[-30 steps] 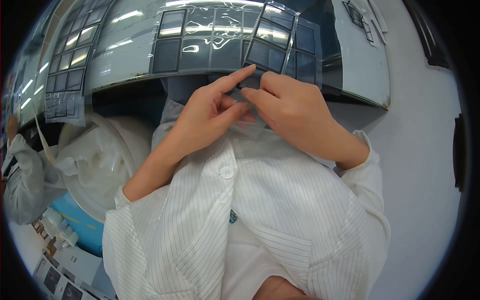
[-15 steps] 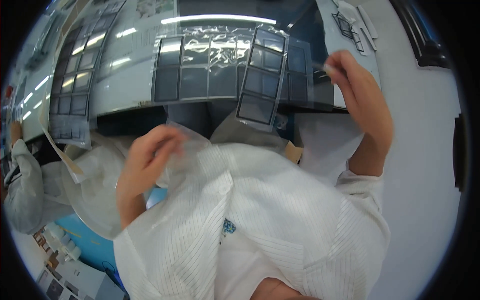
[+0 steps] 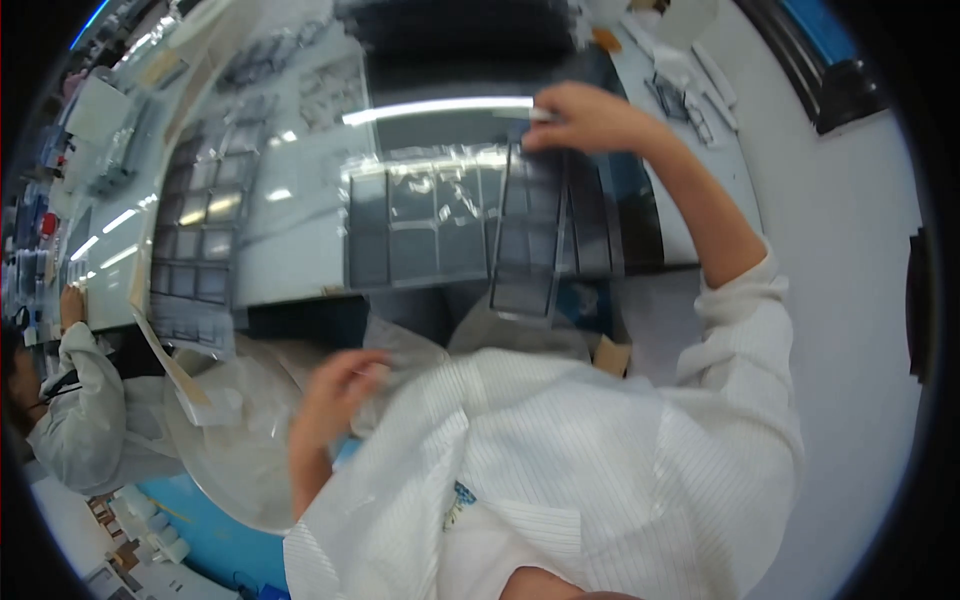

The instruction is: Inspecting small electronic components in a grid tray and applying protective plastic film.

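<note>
My right hand (image 3: 590, 118) is over the table with its fingers pinched together, at the far end of a dark-framed clear panel strip (image 3: 526, 230). What lies between the fingertips is too small and blurred to name. The strip overlaps a wider sheet of grey panels under shiny clear film (image 3: 425, 250) and sticks out past the table's near edge. My left hand (image 3: 338, 400) is smeared by motion, low in front of my body and off the table. Its fingers are bent, and I cannot see whether they hold anything.
Another sheet of framed panels (image 3: 200, 235) lies on the left of the glossy table (image 3: 290, 240). A dark stack (image 3: 465, 25) stands at the back. Loose black frames (image 3: 690, 105) lie at the right. At far left, another person's sleeve (image 3: 85, 420) and hand show.
My right hand has moved left from the table's right side to the strip's far end. My left hand stays low, near my body. The view has shifted, showing more of the table's back.
</note>
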